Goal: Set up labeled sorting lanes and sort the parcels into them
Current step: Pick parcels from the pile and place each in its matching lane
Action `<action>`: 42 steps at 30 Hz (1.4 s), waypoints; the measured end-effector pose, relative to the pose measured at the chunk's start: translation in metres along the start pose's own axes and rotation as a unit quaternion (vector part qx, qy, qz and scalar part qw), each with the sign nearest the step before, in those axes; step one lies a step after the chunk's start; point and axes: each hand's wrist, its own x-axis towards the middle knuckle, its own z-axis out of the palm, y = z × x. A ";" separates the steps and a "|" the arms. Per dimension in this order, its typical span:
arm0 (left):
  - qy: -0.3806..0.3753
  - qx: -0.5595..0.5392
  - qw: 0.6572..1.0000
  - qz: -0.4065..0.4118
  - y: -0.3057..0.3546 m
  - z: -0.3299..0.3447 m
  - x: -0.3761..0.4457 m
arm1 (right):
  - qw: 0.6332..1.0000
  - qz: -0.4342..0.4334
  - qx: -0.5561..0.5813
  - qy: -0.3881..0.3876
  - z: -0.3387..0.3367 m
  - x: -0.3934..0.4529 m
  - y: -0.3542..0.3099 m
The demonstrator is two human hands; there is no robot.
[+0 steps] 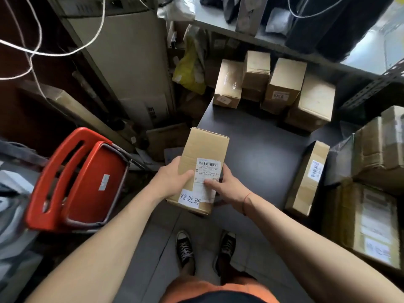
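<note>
I hold a tall brown cardboard parcel (204,154) in front of me above the near edge of a dark grey table (258,149). The parcel carries a barcode shipping label and a white paper slip with handwritten-style characters (189,200) at its near end. My left hand (172,178) grips the parcel's left side, thumb over the top face. My right hand (227,185) grips its right side, thumb pressing on the shipping label. Several brown parcels (282,84) stand in a row at the table's far edge. One flat parcel (310,178) stands on edge at the right.
A red plastic stool (80,178) lies tipped at the left. Larger cartons (376,206) are stacked at the right. A metal shelf (273,40) with dark bags hangs over the far table edge. A yellow bag (190,73) and white cables (54,53) are at the back left.
</note>
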 end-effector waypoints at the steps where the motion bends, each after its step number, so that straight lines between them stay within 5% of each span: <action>1: -0.003 0.003 1.000 0.005 0.000 -0.001 0.001 | 1.000 0.000 0.011 -0.008 -0.001 -0.001 -0.002; 15: -0.006 -0.078 0.990 0.117 0.031 -0.004 -0.004 | 0.992 -0.050 0.114 0.035 -0.038 -0.011 -0.008; 33: -0.131 0.066 0.970 0.192 0.119 0.044 -0.019 | 0.970 -0.038 0.156 0.182 -0.081 -0.109 0.026; 42: -0.120 0.152 0.960 0.202 0.174 0.072 -0.072 | 0.972 -0.062 0.099 0.206 -0.125 -0.187 0.050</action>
